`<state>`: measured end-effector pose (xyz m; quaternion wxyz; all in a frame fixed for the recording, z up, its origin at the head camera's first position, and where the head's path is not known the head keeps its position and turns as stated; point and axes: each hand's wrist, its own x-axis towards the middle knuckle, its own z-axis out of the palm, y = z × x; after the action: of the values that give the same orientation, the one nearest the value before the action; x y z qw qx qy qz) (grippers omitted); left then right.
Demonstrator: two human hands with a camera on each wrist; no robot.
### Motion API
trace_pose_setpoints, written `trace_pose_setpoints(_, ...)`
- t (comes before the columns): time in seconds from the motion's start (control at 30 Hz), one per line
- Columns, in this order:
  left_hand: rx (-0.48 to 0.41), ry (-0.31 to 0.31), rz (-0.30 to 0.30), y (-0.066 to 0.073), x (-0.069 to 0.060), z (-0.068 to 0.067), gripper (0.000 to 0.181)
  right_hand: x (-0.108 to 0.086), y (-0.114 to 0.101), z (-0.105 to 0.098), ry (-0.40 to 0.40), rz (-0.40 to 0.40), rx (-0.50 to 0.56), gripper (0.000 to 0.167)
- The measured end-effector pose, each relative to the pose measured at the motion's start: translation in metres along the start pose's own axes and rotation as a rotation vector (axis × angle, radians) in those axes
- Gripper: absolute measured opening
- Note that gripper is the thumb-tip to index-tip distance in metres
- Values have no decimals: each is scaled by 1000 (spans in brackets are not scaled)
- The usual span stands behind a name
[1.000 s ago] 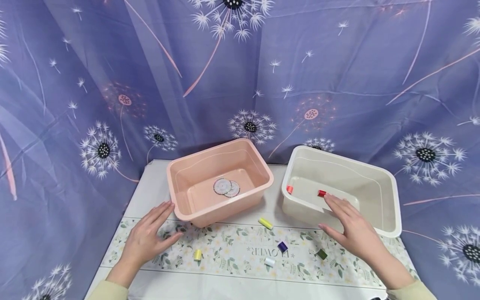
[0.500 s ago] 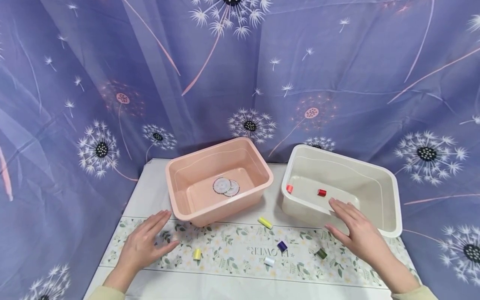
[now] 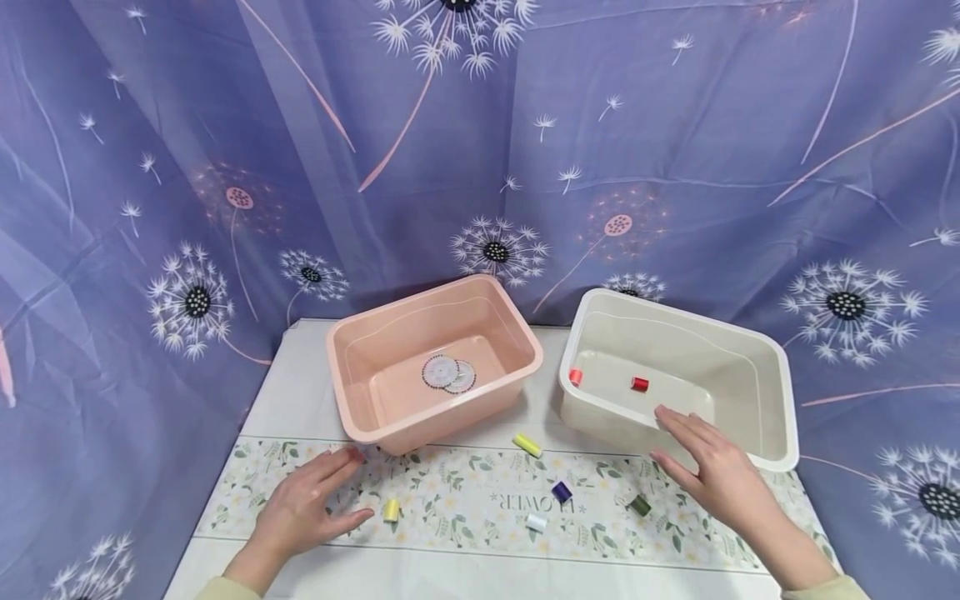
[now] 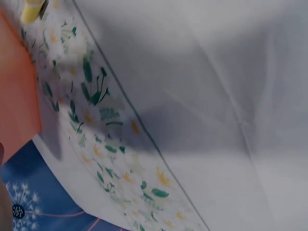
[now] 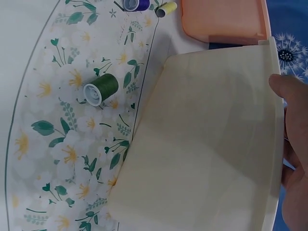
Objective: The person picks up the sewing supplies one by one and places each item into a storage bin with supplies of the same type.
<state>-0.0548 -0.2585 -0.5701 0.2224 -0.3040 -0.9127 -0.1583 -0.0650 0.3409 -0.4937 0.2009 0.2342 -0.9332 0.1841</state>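
Note:
My left hand [image 3: 303, 504], fingers extended and holding nothing, hovers left of a yellow thread spool [image 3: 392, 510], close to the pink bin's [image 3: 442, 417] near corner. In the left wrist view that spool [image 4: 32, 10] shows at the top left. My right hand [image 3: 716, 479] is over the near rim of the white bin [image 3: 787, 400], fingers straight, with nothing in its grasp. Inside this bin lie a red spool [image 3: 640, 384] and an orange-red spool [image 3: 575, 377]. A green spool [image 3: 639, 505] lies on the table just left of the right wrist.
Two round pin wheels [image 3: 440, 372] overlap in the pink bin. On the floral table cover [image 3: 465, 533] lie a yellow-green spool [image 3: 527, 445], a dark purple spool [image 3: 561, 492] and a white spool [image 3: 536, 522]. A blue dandelion curtain [image 3: 420, 167] hangs behind.
My left hand has come down and right, nearer the yellow spool. The right hand has drawn back slightly from the red spool, which stays in the white bin.

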Motion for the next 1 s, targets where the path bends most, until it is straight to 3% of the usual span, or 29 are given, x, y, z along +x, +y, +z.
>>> trace_pose_setpoints(0.37, 7, -78, 15, 9, -6, 19, 81, -4, 0, 2, 35, 14, -15, 67)
trace_pose_setpoints(0.53, 8, -104, 27, 14, -7, 28, 84, -7, 3, 4, 61, 5, -20, 52)
trace_pose_setpoints(0.67, -2, -111, 50, 17, -7, 33, 84, -9, 5, 4, 103, -12, -27, 73)
trace_pose_setpoints(0.8, -9, -120, 67, 20, -6, 37, 85, -12, 9, 3, 162, -37, -30, 75)
trace_pose_setpoints(1.0, -5, -161, 58, 23, -4, 39, 86, -20, 18, -2, 187, -56, -58, 74)
